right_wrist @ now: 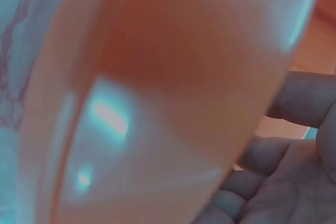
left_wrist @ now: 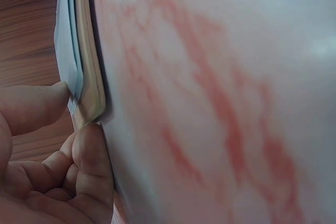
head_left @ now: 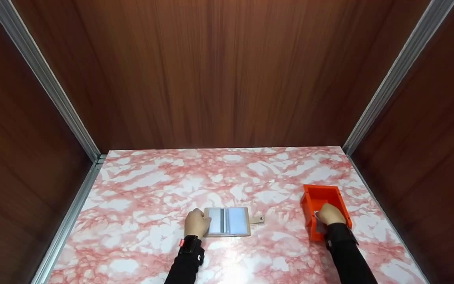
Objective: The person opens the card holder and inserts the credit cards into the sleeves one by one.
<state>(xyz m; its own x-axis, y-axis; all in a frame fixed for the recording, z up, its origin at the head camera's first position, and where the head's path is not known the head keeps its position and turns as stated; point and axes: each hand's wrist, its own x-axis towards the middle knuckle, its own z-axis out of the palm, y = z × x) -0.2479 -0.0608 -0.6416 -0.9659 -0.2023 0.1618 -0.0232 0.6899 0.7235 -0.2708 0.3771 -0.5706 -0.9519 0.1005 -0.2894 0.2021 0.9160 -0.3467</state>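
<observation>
A small open card holder [head_left: 237, 221] with a tan cover and pale, translucent sleeves lies on the marbled table. Its snap strap [head_left: 257, 219] sticks out to the right. My left hand [head_left: 196, 224] pinches the holder's left edge; in the left wrist view the thumb [left_wrist: 39, 106] presses on the sleeves and curled fingers [left_wrist: 93, 156] meet the cover's corner. Over at the right, my right hand [head_left: 330, 215] reaches down into an orange-red bin [head_left: 306, 209]. Something whitish [head_left: 316, 215] shows beside its fingers. The bin's wall [right_wrist: 157, 140] hides part of the hand; whether it grips anything I cannot tell.
Pink-and-white marbled table [head_left: 148, 189] surrounds both objects. A dark wood panel [head_left: 227, 79] rises at the back, with more panels on both sides. Grey metal rails [head_left: 400, 75] run along the corners.
</observation>
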